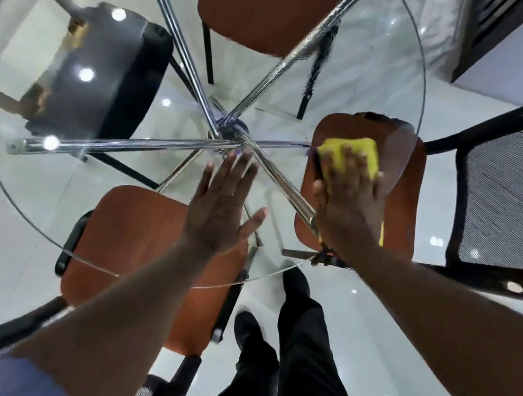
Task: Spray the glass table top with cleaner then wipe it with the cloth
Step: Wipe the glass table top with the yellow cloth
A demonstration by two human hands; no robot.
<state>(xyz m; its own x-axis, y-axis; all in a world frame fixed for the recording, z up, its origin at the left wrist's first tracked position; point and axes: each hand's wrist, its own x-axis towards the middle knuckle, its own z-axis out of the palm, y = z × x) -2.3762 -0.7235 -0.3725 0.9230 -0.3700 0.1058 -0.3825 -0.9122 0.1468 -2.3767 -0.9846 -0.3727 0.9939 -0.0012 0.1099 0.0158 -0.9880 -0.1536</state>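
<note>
Now, from my head view, my right hand (pixel 347 189) presses the cloth (pixel 356 152) onto the glass bench (pixel 37 195), to the right of the chrome hub (pixel 232 129), fingers (pixel 345 157) spread and straight. My left hand (pixel 219 205) lies flat and open just nearside of the hub. I judge that even pressure and overlapping strokes are best. The cloth looks yellow, folded and thick.

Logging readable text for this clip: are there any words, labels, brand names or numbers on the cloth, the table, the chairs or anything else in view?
No readable text anywhere in this view.
Yellow cloth under the right hand: plain, no print or tag showing.
Glass table top: only reflections of lights, no sticker or mark.
Orange chair seats and mesh chair back: no label visible.
No cleaner bottle is in view.
</note>
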